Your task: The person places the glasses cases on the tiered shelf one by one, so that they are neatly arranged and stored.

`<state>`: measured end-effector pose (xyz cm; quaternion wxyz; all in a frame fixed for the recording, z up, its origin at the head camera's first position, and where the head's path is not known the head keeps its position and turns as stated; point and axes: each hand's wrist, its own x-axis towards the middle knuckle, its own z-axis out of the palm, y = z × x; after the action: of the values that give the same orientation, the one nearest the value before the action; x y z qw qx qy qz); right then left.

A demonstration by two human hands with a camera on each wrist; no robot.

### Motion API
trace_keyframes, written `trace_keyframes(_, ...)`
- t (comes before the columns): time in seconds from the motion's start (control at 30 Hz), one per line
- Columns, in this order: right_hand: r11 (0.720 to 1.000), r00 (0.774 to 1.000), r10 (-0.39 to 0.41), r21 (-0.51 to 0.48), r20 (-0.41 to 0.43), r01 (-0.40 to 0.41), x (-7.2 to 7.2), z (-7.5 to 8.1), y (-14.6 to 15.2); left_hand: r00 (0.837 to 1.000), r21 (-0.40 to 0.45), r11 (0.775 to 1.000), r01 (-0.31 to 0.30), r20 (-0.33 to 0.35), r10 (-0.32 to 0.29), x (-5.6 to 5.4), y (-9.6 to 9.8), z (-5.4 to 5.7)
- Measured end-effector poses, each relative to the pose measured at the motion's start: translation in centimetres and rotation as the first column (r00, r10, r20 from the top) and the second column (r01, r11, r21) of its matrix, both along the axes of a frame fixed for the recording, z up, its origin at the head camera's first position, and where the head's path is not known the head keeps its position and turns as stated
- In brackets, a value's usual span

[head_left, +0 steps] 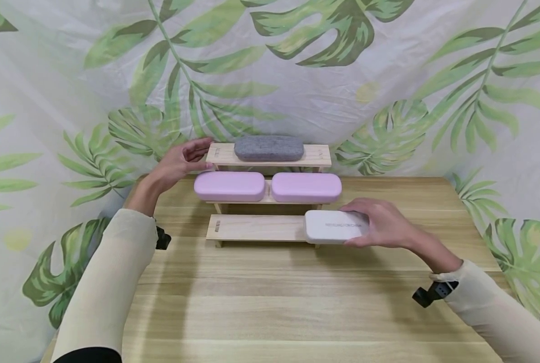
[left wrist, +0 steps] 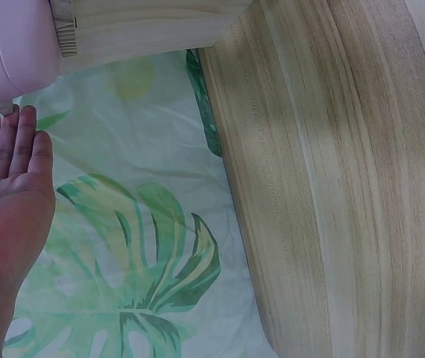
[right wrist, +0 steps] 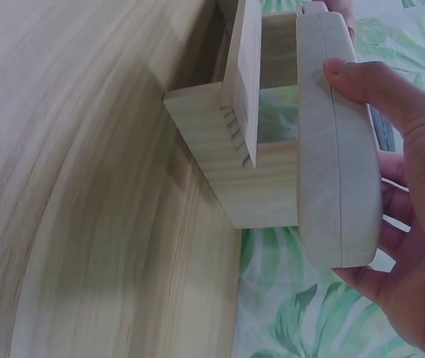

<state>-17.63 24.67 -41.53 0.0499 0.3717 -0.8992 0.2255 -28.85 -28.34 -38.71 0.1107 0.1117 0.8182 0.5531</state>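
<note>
My right hand (head_left: 383, 224) grips a white glasses case (head_left: 335, 227) by its right end, with the thumb on the near side and fingers on the far side. In the right wrist view the case (right wrist: 338, 142) hangs a little above the lowest step of a three-tier wooden stand (head_left: 256, 228). My left hand (head_left: 177, 164) is at the left end of the stand's top step, its fingers extended; in the left wrist view the fingertips (left wrist: 26, 119) reach the stand's edge. Two pink glasses cases (head_left: 229, 186) lie side by side on the middle step. On the top step lies a grey fabric glasses case (head_left: 269, 148).
The stand is at the back of a wood-grain table (head_left: 270, 302). Behind and beside it hangs a pale cloth (head_left: 315, 101) with green leaf print. A black wrist device (head_left: 434, 293) sits by the right sleeve.
</note>
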Motion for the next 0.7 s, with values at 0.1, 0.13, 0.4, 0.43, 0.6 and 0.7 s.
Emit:
trace_keyframes(0.1,1.000,1.000,0.002,-0.003,-0.002,-0.002,-0.1,-0.2,-0.6,1.000,0.000,1.000,-0.001,-0.004,0.001,0.0,0.0,0.0)
trace_keyframes(0.13,1.000,1.000,0.001,-0.002,-0.004,-0.001,-0.1,-0.3,-0.8,1.000,0.001,1.000,-0.002,-0.004,0.002,0.0,0.0,0.0)
trace_keyframes(0.4,1.000,1.000,0.001,-0.011,-0.028,-0.001,-0.1,-0.7,-2.6,1.000,0.001,1.000,-0.002,0.000,0.002,-0.1,0.0,-0.2)
trace_keyframes(0.43,1.000,1.000,-0.001,-0.013,-0.029,0.001,-0.1,-0.7,-2.8,1.000,0.001,1.000,-0.001,0.000,0.001,0.0,0.0,-0.2)
trace_keyframes(0.6,1.000,0.999,-0.013,-0.019,-0.046,0.012,0.1,-1.1,-3.8,1.000,0.008,1.000,0.003,0.001,-0.003,0.0,-0.1,-0.2)
trace_keyframes(0.7,1.000,0.998,-0.021,-0.025,-0.054,0.020,0.0,-1.3,-4.4,1.000,0.007,1.000,0.003,0.003,-0.003,0.0,-0.1,-0.2)
